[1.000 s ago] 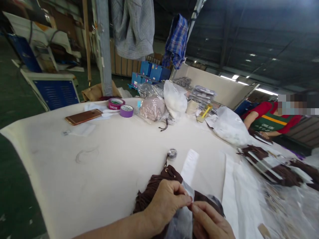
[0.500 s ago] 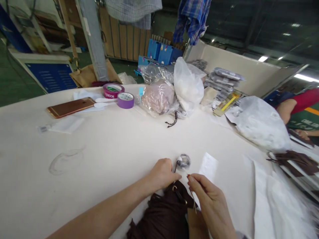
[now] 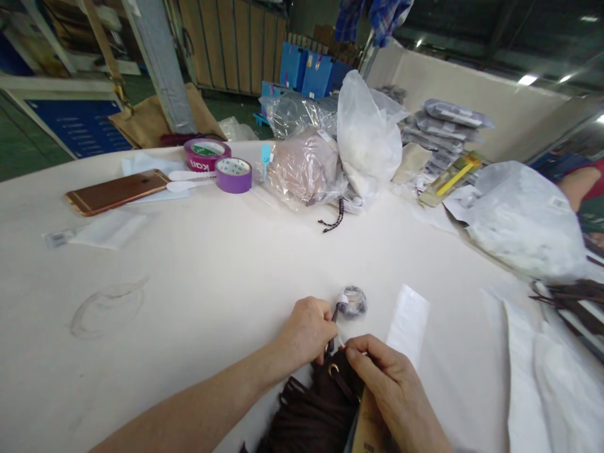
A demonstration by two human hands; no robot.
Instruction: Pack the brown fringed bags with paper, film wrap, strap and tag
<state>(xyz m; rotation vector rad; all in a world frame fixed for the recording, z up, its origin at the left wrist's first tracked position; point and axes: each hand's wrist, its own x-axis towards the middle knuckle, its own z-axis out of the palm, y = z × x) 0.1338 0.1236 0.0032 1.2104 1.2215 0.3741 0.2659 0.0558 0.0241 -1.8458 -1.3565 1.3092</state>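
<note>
A dark brown fringed item (image 3: 306, 415) with a gold eyelet, bag-like in looks, lies at the table's front edge. My left hand (image 3: 309, 330) is closed around a narrow dark strap (image 3: 335, 324) just above it. The strap leads toward a small ring-shaped bundle in clear wrap (image 3: 353, 302). My right hand (image 3: 384, 377) is closed in a pinch at the item's top edge, on a thin pale string (image 3: 340, 340) running between the hands. Beneath the right hand is a brown cardboard tag (image 3: 370, 425); the palm hides part of it.
A white paper strip (image 3: 408, 321) lies right of the hands. Farther back are a phone (image 3: 117, 190), purple tape rolls (image 3: 233, 176), a bagged pinkish item (image 3: 304, 167) and white plastic bags (image 3: 523, 220). Another person's arm (image 3: 580, 185) shows at far right.
My right hand has moved left and down, closer to my left hand and the item's top edge. The view has tilted down, so the background sits higher.
</note>
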